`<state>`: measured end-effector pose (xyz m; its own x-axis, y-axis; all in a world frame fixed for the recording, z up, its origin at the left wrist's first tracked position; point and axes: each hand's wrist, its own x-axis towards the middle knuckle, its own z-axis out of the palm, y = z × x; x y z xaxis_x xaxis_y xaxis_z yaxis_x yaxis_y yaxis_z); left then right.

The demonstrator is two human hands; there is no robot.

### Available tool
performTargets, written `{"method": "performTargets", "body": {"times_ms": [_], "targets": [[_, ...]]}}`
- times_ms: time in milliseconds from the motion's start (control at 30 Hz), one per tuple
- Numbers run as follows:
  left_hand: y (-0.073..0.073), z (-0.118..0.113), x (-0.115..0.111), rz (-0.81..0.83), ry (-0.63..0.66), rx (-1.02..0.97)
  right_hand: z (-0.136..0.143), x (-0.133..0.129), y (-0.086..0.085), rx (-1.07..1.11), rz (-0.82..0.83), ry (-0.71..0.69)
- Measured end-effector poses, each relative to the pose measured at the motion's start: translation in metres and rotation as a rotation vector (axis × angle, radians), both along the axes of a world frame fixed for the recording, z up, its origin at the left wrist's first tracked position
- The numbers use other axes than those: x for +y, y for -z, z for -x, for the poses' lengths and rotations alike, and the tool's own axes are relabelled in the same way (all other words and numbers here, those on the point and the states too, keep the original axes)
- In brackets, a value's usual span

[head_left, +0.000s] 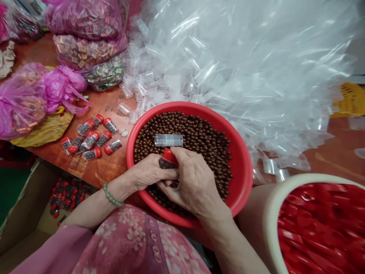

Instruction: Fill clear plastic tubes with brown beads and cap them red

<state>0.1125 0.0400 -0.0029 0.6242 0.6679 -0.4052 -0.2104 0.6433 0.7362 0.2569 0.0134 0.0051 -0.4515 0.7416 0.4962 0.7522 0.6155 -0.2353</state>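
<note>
Over a red basin (242, 171) of small round brown balls (196, 133), both my hands are closed on one small clear container with a red cap (168, 158). Dark balls show through its wall. My left hand (149, 171) wraps its lower part from the left. The fingers of my right hand (194, 179) press at the cap and the near side, and the palm hides part of the container. A clear empty tube (169, 140) lies on the balls just beyond my fingers.
Filled red-capped containers (91, 139) lie on the table at left, with more in a cardboard box (17, 213) below. A heap of clear tubes (228, 57) spreads behind. Red caps fill a cream bucket (270, 217) at right. Pink bags (23, 99) stand at left.
</note>
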Motion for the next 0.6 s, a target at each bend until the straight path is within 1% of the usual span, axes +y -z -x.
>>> {"method": "performTargets", "body": {"times_ms": [167,300,400,467,533,567,600], "targets": [[0.000,0.000,0.000,0.010,0.051,-0.053,0.000,0.004,0.002,-0.011,-0.099,-0.020],[0.001,0.001,-0.002,0.029,0.038,-0.068,0.000,0.006,0.001,-0.007,-0.135,-0.044],[-0.001,0.002,-0.001,0.038,0.020,-0.124,0.000,0.006,-0.001,0.002,-0.140,-0.052],[-0.003,0.004,-0.002,0.086,0.021,-0.192,0.000,0.005,-0.002,0.006,-0.145,-0.042],[-0.001,0.007,-0.007,0.176,0.045,-0.233,0.001,0.000,-0.002,0.003,-0.146,-0.044],[0.001,0.008,-0.012,0.212,0.044,-0.221,0.003,-0.003,-0.002,-0.003,-0.134,-0.055],[0.004,0.009,-0.018,0.223,0.012,-0.179,0.006,-0.006,-0.003,-0.009,-0.119,-0.068]]}}
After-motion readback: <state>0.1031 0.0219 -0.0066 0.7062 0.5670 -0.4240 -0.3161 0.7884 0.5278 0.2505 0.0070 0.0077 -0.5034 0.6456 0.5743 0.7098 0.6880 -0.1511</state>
